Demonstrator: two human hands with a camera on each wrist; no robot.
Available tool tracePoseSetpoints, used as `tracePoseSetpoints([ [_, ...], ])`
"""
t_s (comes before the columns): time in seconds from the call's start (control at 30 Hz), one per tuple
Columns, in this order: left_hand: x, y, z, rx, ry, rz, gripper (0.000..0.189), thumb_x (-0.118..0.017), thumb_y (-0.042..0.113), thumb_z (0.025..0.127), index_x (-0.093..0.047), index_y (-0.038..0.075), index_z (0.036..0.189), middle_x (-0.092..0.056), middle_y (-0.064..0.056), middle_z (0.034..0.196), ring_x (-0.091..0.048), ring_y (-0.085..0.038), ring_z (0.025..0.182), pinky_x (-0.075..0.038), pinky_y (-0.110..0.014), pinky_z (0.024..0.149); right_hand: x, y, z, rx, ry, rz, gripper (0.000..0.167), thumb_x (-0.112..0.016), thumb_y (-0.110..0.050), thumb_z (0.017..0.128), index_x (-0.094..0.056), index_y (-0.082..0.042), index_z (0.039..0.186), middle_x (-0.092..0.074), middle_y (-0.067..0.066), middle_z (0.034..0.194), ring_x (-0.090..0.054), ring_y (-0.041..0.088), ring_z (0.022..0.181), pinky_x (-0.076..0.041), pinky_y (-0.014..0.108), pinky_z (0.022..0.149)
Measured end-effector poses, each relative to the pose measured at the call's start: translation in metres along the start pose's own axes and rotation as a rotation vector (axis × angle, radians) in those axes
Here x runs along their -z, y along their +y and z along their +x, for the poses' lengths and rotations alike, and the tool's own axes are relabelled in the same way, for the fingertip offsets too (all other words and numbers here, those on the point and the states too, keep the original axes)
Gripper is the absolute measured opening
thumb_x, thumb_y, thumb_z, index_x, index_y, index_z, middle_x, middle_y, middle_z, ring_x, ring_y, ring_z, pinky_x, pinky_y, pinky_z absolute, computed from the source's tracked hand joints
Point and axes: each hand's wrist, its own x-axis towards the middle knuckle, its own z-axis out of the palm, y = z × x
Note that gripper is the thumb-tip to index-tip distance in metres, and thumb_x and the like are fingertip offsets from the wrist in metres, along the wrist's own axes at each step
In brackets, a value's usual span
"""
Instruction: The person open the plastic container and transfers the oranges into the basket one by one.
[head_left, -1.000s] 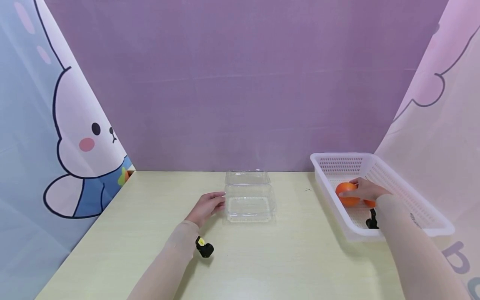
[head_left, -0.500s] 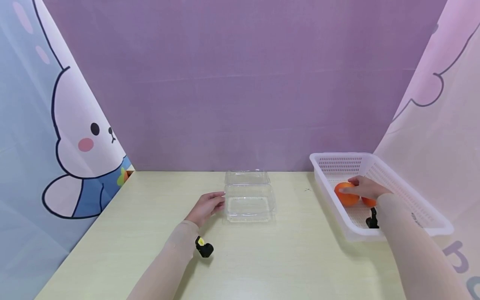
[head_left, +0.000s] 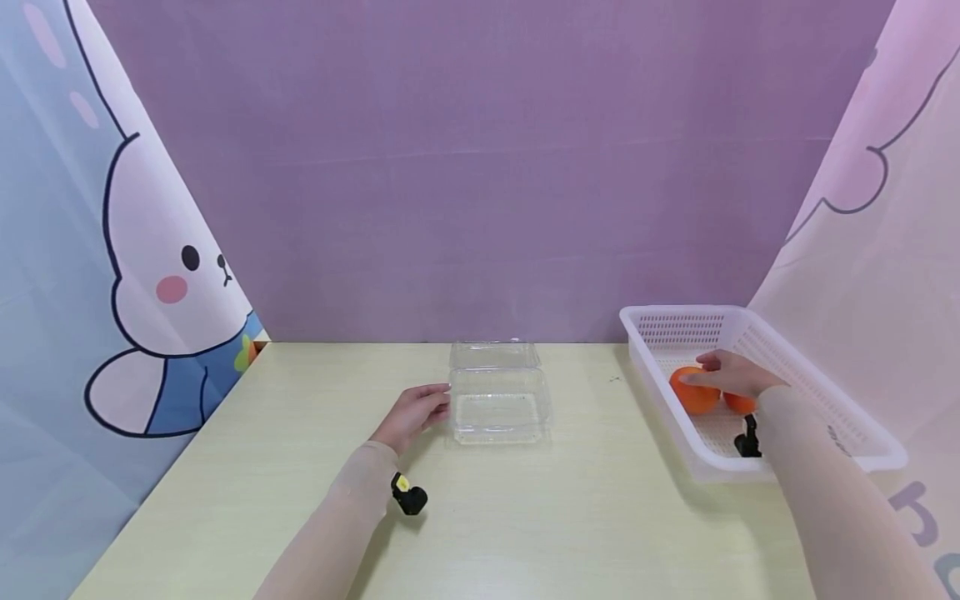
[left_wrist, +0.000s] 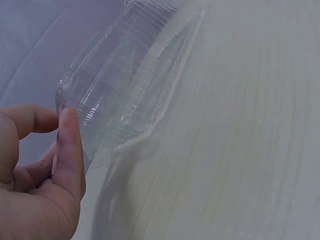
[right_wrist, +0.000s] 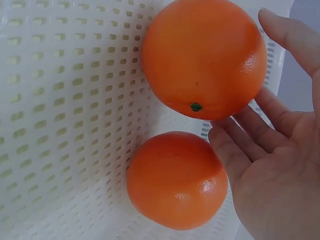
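A clear plastic clamshell box (head_left: 498,408) stands on the table with its lid (head_left: 495,356) raised at the back. My left hand (head_left: 412,414) pinches the box's left edge between thumb and fingers, as the left wrist view shows at the box's corner (left_wrist: 95,107). Inside the white basket, my right hand (head_left: 731,375) lies over an orange (head_left: 695,390). In the right wrist view its fingers are loosely bent at the orange's side, the thumb spread near its edge. A second orange (right_wrist: 177,180) lies beside the first, partly under the hand in the head view.
The white perforated basket (head_left: 660,417) stands at the table's right side, its walls around the right hand. Small black cameras (head_left: 409,498) are worn at both wrists. A purple cloth (head_left: 480,167) hangs behind the table (head_left: 525,533), with printed cloths at both sides.
The right hand has risen slightly and its fingers have loosened around the orange, which has shifted only a little. More of the second orange shows. The left hand and box have stayed put.
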Motion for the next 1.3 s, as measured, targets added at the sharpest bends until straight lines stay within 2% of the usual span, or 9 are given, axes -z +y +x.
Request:
tracePoseSetpoints([
  [0.4, 0.002, -0.001, 0.000, 0.005, -0.001, 0.004, 0.042, -0.058, 0.008, 0.100, -0.053, -0.009, 0.138, -0.060, -0.024, 0.121, -0.059, -0.022, 0.102, -0.055, -0.023, 0.085, 0.000, -0.003, 0.000, 0.020, 0.001, 0.002, 0.089, -0.065, -0.053, 0.093, -0.033, 0.013, 0.145, -0.038, 0.038, 0.142, -0.043, 0.051, 0.123, -0.043, 0.063, 0.102],
  [0.7, 0.002, 0.000, 0.002, 0.007, 0.007, 0.003, 0.042, -0.058, 0.008, 0.100, -0.053, -0.009, 0.137, -0.060, -0.022, 0.119, -0.059, -0.022, 0.103, -0.055, -0.024, 0.086, 0.005, -0.017, -0.006, 0.051, 0.028, 0.059, 0.080, -0.063, -0.044, 0.097, -0.032, 0.010, 0.147, -0.035, 0.038, 0.144, -0.038, 0.053, 0.127, -0.036, 0.069, 0.104],
  [0.87, 0.003, 0.000, 0.001, 0.006, -0.008, 0.009, 0.043, -0.058, 0.009, 0.100, -0.052, -0.009, 0.138, -0.059, -0.022, 0.121, -0.058, -0.023, 0.105, -0.054, -0.026, 0.091, 0.007, -0.023, -0.008, 0.068, 0.026, 0.069, 0.081, -0.063, -0.044, 0.098, -0.029, 0.011, 0.148, -0.032, 0.039, 0.146, -0.035, 0.054, 0.129, -0.033, 0.070, 0.105],
  [1.13, 0.004, 0.002, 0.000, 0.007, -0.014, 0.003, 0.045, -0.057, 0.011, 0.102, -0.049, -0.011, 0.140, -0.059, -0.023, 0.119, -0.059, -0.019, 0.100, -0.054, -0.028, 0.093, 0.010, -0.029, -0.008, 0.138, 0.084, 0.012, 0.079, -0.062, -0.043, 0.099, -0.033, 0.015, 0.144, -0.040, 0.040, 0.141, -0.041, 0.054, 0.127, -0.035, 0.067, 0.106],
  [1.3, 0.003, 0.002, -0.001, 0.007, -0.005, 0.006, 0.044, -0.057, 0.011, 0.102, -0.050, -0.011, 0.139, -0.059, -0.023, 0.119, -0.059, -0.020, 0.100, -0.055, -0.026, 0.090, 0.013, -0.036, -0.009, 0.123, 0.087, -0.004, 0.083, -0.061, -0.049, 0.098, -0.032, 0.011, 0.146, -0.039, 0.037, 0.143, -0.040, 0.053, 0.129, -0.036, 0.068, 0.105],
])
